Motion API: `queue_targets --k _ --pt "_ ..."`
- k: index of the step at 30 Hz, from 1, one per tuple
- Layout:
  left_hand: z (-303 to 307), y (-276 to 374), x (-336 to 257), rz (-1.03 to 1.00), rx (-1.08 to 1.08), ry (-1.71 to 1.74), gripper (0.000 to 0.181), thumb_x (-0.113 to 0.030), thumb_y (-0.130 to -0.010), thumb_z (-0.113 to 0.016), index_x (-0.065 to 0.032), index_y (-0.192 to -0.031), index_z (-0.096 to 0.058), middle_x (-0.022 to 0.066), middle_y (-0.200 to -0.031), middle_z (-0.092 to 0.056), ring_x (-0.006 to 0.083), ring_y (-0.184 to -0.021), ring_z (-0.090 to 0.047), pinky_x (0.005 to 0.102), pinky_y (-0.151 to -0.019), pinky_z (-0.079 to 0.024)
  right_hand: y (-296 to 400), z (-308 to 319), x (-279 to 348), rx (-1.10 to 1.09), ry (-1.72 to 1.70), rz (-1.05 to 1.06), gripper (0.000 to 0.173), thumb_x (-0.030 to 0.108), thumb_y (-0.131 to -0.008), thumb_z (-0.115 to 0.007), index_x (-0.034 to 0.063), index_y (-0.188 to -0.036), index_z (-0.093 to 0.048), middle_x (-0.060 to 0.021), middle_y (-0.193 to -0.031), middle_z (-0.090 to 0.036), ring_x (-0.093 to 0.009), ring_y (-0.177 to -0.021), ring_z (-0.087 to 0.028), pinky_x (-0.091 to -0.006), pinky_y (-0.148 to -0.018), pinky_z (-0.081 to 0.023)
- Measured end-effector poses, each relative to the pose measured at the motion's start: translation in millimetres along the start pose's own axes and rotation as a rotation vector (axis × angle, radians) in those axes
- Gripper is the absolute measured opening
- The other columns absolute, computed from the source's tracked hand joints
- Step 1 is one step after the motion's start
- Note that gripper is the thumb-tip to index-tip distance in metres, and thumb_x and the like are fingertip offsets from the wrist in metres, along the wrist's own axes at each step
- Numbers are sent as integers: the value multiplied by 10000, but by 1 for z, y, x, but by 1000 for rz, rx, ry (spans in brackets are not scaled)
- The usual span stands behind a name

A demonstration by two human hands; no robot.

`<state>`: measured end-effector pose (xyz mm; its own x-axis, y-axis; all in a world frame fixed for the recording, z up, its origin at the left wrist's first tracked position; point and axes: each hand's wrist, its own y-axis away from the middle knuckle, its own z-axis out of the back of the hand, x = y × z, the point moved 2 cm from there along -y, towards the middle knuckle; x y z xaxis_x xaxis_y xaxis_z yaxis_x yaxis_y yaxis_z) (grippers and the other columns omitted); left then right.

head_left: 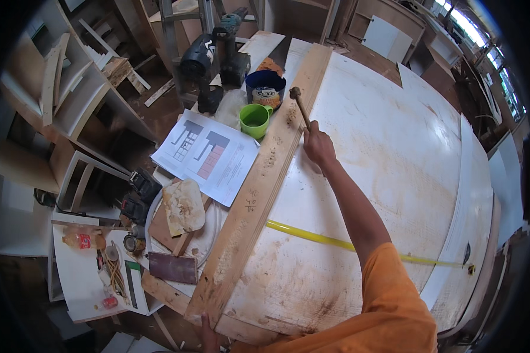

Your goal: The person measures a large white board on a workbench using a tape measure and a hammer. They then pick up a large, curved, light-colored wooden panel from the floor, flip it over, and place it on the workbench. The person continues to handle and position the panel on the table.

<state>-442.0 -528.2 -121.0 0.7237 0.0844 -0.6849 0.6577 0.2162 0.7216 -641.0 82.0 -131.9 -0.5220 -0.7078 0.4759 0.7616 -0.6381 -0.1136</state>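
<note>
My right hand (319,144) grips the handle of a hammer (304,108), whose head is over the far part of a long wooden board (265,163). Pencilled figures and rough, pitted patches mark the board's face. At the board's near end, my left hand (210,334) has its thumb against the edge; its other fingers are mostly hidden. A yellow tape measure blade (311,237) runs rightward from beside the board, passing under my right forearm, across a white, stained panel (380,176).
Left of the board lie printed drawing sheets (207,156), a green mug (255,121), a dark blue tub (266,87) and cordless drills (234,48). Wood offcuts (183,209) rest nearer me. A low white surface (84,282) carries bottles and cable. Unfinished cabinets (77,110) stand far left.
</note>
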Motion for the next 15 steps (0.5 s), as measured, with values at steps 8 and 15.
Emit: queue_targets --k 8,15 --pt "78 -63 76 -619 228 -770 650 28 -890 -500 -103 -1515 -378 184 -809 -553 270 -655 -524 431 -585 -448 -9 4 4 115 70 -65 290 292 -1007 -431 8 -1067 -417 -311 -872 -666 -477 -820 -658 -570 -746 -515" --pt "51 -46 49 113 -24 -369 487 -292 -1018 -498 -15 -1418 -482 36 -759 -458 173 -627 -430 390 -558 -433 1 5 8 32 16 -28 296 286 -1000 -436 0 -1073 -411 -320 -847 -658 -482 -804 -656 -581 -728 -517"
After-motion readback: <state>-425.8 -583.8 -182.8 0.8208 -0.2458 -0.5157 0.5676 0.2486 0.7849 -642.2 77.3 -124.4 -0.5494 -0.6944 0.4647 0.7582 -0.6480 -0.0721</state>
